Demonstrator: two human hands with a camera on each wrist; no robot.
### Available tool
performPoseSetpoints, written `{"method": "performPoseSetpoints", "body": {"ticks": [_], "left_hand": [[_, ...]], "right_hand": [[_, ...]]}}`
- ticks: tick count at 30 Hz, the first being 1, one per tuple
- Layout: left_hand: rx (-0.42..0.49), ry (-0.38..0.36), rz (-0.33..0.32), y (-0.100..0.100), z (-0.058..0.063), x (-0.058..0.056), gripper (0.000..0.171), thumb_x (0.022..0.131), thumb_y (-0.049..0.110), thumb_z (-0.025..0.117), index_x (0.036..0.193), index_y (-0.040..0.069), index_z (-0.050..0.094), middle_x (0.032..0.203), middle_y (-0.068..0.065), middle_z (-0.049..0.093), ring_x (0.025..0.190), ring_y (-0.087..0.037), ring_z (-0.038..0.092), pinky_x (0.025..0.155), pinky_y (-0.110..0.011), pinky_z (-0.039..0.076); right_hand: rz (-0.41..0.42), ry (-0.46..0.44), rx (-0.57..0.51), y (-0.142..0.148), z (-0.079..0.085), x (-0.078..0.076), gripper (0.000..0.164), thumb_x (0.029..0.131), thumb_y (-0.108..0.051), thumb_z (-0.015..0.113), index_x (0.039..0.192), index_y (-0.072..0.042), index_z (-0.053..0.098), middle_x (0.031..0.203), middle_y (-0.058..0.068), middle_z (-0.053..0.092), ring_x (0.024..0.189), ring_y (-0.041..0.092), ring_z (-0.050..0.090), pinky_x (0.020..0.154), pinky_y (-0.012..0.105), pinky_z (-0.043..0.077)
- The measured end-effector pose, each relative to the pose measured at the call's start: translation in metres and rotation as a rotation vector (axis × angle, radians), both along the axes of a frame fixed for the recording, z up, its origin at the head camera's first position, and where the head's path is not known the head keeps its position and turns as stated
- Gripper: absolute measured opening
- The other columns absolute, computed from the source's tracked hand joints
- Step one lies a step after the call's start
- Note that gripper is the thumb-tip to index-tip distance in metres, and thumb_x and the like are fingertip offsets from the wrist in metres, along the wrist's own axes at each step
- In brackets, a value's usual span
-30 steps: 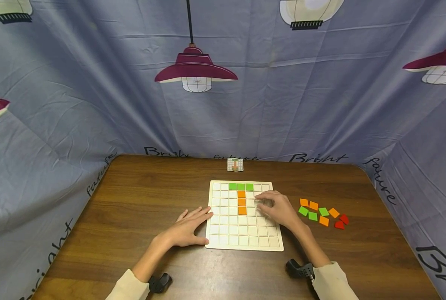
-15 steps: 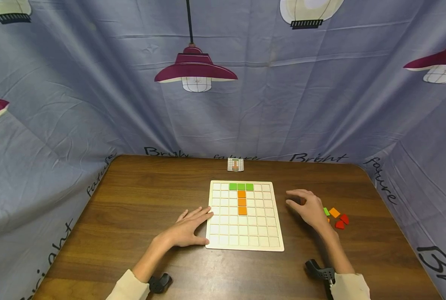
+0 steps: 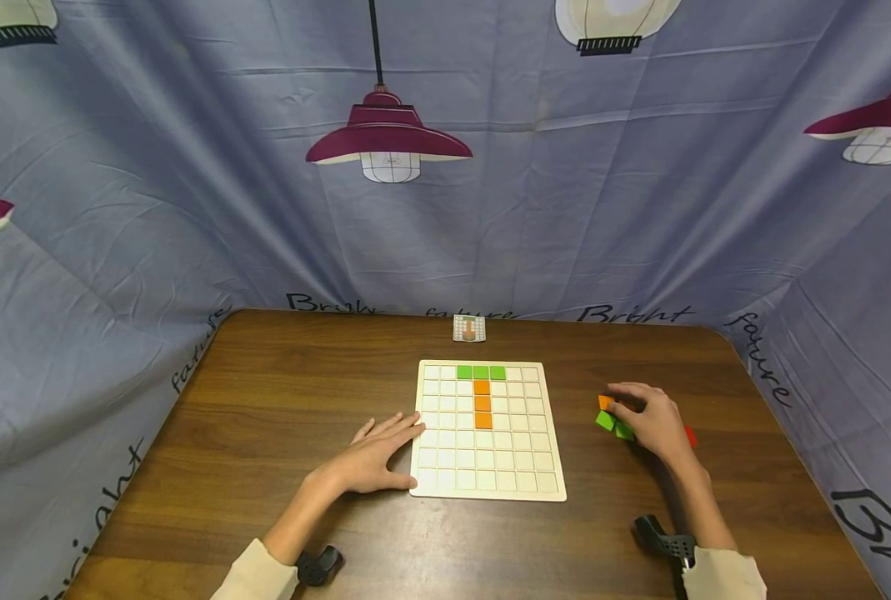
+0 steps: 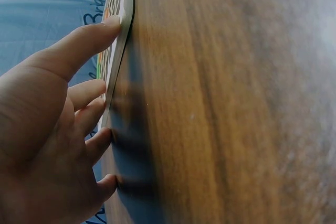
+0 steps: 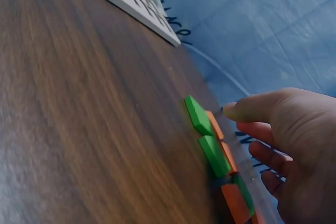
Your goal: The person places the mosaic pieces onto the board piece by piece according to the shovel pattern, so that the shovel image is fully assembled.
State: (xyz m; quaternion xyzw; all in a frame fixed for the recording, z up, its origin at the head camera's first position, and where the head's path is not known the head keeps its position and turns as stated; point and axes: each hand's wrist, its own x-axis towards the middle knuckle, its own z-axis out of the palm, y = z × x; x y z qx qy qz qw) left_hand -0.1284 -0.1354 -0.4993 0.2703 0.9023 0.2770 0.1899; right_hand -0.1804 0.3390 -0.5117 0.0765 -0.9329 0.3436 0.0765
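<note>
The left hand (image 3: 370,461) lies spread-fingered against the left edge of the grid board (image 3: 494,482); the right hand (image 3: 655,427), thumb and fingers apart, nothing visibly held, hangs over loose green and orange tiles (image 3: 605,421) right of it. I'd worry that a sideways push skews the board, or a low thumb scatters the tiles (they're packed close). Beyond, the fabric backdrop (image 3: 535,208) reads "Bright" and "fature".

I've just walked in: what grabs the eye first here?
Probably the pale gridded board on the wooden table, bearing a T of green tiles and orange tiles. Then the left hand at its left edge and the right hand over loose pieces to the right. Behind hangs blue cloth printed with maroon lamps.
</note>
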Motion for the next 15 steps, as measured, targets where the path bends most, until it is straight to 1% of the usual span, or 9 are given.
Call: {"method": "performPoseSetpoints", "body": {"ticks": [4,8,12,15], "left_hand": [[0.002,-0.002,-0.002,0.0,0.0,0.0,0.08,0.089,0.036,0.075,0.156,0.014,0.036,0.164,-0.005,0.023,0.15,-0.032,0.016,0.115,-0.063,0.005],[0.002,-0.004,-0.002,-0.001,0.0,0.001,0.08,0.09,0.036,0.075,0.156,0.015,0.036,0.164,-0.005,0.023,0.15,-0.032,0.015,0.115,-0.063,0.004],[0.004,-0.006,-0.001,-0.001,0.0,0.001,0.08,0.09,0.035,0.075,0.156,0.015,0.036,0.164,-0.004,0.023,0.15,-0.032,0.015,0.115,-0.062,0.004],[0.002,0.0,-0.003,-0.001,0.001,0.0,0.08,0.09,0.036,0.074,0.156,0.015,0.036,0.164,-0.004,0.023,0.15,-0.032,0.015,0.115,-0.063,0.004]], "right_hand": [[0.006,-0.006,0.016,0.002,-0.005,-0.001,0.033,0.086,-0.005,0.076,0.119,0.001,0.071,0.123,0.025,0.064,0.116,0.049,0.052,0.093,0.065,0.04],[0.011,-0.016,0.02,0.003,-0.01,-0.002,0.034,0.087,-0.005,0.076,0.119,0.001,0.071,0.124,0.025,0.064,0.117,0.049,0.053,0.092,0.063,0.043],[0.01,-0.029,0.024,0.004,-0.011,-0.004,0.033,0.087,-0.005,0.075,0.119,0.001,0.071,0.124,0.025,0.064,0.116,0.049,0.055,0.09,0.062,0.045],[0.009,-0.041,0.026,0.004,-0.012,-0.006,0.033,0.087,-0.005,0.074,0.119,0.001,0.071,0.124,0.026,0.064,0.116,0.049,0.054,0.091,0.062,0.045]]}}
